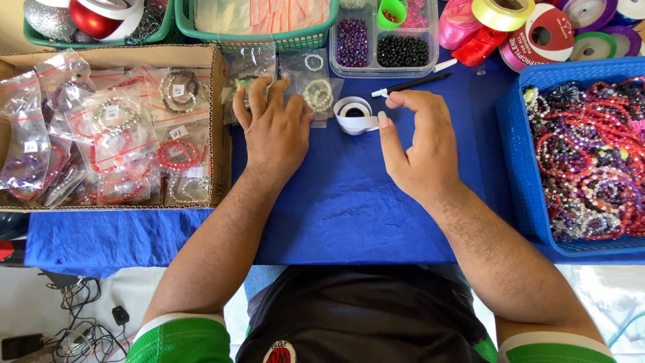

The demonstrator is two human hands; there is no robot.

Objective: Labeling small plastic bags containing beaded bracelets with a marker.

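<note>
Where the blue tablecloth lies bare at the centre, the person's two hands rest near a small roll of white tape. Left hand: palm down, fingers spread, pressing flat on a clear plastic bag that holds a greenish bead bracelet; nothing is gripped. Right hand: thumb and forefinger pinch the loose white end of the tape, just beside the roll, which stands on the cloth between both hands. A black pen with a white tip lies on the cloth just behind the right hand, touching or nearly touching the fingertips; which of the two cannot be told. More clear bags with pale bead bracelets lie beyond the roll. Left of the person: a cardboard box filled with bagged bracelets, red, purple and white, each bag bearing a small white label. Right: a blue plastic basket heaped with loose bracelets in red, purple and clear beads. Far edge: a clear compartment tray with purple and black beads in separate sections, a green basket of red-striped bags, another green basket with red and silver ornaments, and spools of ribbon in pink, red, yellow and purple.
</note>
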